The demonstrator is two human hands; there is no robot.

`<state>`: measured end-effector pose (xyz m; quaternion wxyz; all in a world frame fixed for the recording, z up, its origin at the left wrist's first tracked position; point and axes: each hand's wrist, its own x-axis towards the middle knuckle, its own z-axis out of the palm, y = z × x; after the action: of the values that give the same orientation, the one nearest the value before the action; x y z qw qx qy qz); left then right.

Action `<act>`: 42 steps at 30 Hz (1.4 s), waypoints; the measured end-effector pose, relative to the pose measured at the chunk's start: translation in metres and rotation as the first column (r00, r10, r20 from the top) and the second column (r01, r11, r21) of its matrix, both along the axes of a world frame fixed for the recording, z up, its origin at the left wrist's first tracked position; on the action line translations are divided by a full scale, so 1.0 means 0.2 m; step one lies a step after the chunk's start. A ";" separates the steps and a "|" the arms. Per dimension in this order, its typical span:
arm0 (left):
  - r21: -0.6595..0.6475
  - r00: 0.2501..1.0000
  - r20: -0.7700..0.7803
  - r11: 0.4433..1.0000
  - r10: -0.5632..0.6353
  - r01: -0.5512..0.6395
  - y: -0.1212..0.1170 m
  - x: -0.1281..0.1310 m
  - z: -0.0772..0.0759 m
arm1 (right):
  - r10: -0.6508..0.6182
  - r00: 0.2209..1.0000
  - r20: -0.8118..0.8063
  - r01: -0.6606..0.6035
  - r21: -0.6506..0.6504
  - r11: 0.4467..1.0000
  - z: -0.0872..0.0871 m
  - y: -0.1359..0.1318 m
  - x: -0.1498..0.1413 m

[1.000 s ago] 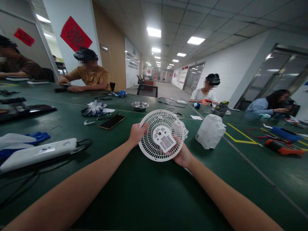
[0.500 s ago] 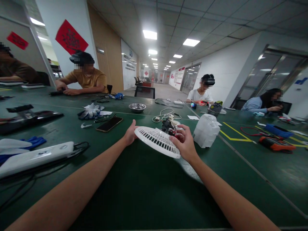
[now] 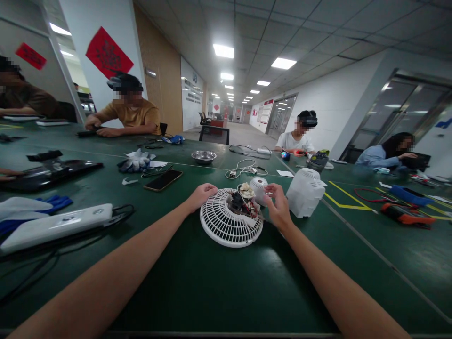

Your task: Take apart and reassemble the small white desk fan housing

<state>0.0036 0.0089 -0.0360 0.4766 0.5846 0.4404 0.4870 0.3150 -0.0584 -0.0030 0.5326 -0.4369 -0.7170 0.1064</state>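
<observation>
A round white fan grille point(image 3: 229, 233) lies on the green table in front of me, its ribbed side facing up. In its middle sits an exposed motor point(image 3: 243, 202) with dark parts, reddish wires and a cream-coloured piece on top. At the grille's left rim is my left hand point(image 3: 201, 197), fingers stretched out; whether they touch the rim is unclear. My right hand point(image 3: 279, 209) hovers to the right of the grille with fingers apart, holding nothing. Close to its fingertips stands a white domed part with slots point(image 3: 259, 187), partly hidden behind the motor.
A translucent white housing point(image 3: 305, 193) stands on the right, near an orange multimeter point(image 3: 406, 214). Beyond the grille are a coiled white cable point(image 3: 243, 169) and a metal bowl point(image 3: 204, 157). Leftward lie a phone point(image 3: 163, 180), gloves point(image 3: 137, 161) and a white power strip-like device point(image 3: 60, 228). Several people sit around.
The grille has been turned over from facing me upright to lying motor-side up on the table. My right hand has let go of it, and my left hand's grip has loosened.
</observation>
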 end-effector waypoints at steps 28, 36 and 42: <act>0.112 0.975 -0.221 0.993 -0.015 0.041 0.03 -0.01 -0.02 | 0.263 0.949 -0.175 -0.298 -0.221 0.929 0.09 -0.12 -0.10; 0.254 0.937 -0.341 0.967 0.074 0.016 -0.01 -0.03 0.02 | 0.184 0.907 0.378 -0.163 -0.087 0.983 0.13 -0.16 -0.08; 0.426 0.897 -0.442 0.877 -0.014 0.223 -0.15 0.03 0.16 | 0.170 0.905 0.390 -0.141 -0.102 0.985 0.14 -0.15 -0.07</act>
<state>0.0090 -0.0201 -0.0047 0.2439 0.8000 0.3662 0.4080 0.3019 -0.0893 0.0246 0.3499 -0.4094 -0.8385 0.0830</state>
